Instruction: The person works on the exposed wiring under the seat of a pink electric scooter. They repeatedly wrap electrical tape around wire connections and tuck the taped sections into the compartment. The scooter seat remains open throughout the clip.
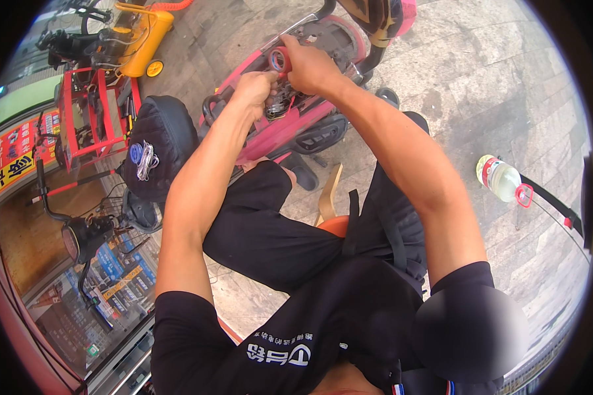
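My right hand (pixel 310 66) is closed around a roll of red tape (pixel 280 60), above the opened body of a pink electric scooter (pixel 277 135). Right beside the roll, my left hand (pixel 255 90) has its fingers pinched together. What they hold is too small to make out; it may be the tape's end or a wire. Just below both hands, a bundle of exposed wires (pixel 280 105) shows in the scooter's opening. Beside my left forearm, a black scooter seat (pixel 168 118) carries a blue roll (pixel 136 153) and a clear, crumpled bundle (pixel 147 161).
A red metal rack (pixel 99 112) and a yellow air tank (pixel 150 41) on wheels stand at the far left. Another scooter's handlebar (pixel 46 191) is near the shopfront. On the paving to the right lies a large plastic bottle (pixel 503 181). An orange stool (pixel 336 226) shows beneath me.
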Demonstrator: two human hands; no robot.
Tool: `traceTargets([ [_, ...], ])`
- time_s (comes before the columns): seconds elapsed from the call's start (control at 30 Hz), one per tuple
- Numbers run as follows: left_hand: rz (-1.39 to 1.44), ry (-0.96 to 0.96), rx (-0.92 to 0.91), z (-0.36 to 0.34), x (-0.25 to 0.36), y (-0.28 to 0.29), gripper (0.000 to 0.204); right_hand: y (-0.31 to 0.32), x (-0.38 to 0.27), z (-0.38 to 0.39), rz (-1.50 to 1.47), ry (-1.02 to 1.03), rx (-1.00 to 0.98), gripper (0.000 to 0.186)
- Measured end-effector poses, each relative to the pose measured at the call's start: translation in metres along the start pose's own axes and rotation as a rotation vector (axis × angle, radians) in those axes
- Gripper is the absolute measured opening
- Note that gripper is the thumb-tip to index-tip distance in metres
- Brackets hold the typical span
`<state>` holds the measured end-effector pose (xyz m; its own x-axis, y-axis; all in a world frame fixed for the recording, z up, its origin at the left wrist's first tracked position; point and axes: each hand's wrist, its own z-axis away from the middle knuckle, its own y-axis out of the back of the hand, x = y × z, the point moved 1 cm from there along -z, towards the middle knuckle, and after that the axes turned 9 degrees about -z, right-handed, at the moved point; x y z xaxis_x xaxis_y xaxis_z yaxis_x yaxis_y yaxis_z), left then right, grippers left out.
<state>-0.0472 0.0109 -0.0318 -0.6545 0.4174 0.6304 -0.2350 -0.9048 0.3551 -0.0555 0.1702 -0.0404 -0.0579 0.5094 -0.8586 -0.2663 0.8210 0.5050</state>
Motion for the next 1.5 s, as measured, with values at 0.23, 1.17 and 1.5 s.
traceTargets([
  [0.23,0.115,0.086,0.051,-0.015,0.005,-0.003,0.015,-0.016,0.001,0.019,0.17,0.106,0.118,0.022],
  [1.17,-0.258,-0.331,0.124,0.01,-0.004,-0.011,0.019,-0.003,0.004,-0.019,-0.186,-0.131,0.107,0.053],
  [1.5,-0.559,-0.261,0.269,0.019,0.004,-0.023,0.028,-0.006,0.005,0.011,-0.349,-0.255,0.356,0.056],
])
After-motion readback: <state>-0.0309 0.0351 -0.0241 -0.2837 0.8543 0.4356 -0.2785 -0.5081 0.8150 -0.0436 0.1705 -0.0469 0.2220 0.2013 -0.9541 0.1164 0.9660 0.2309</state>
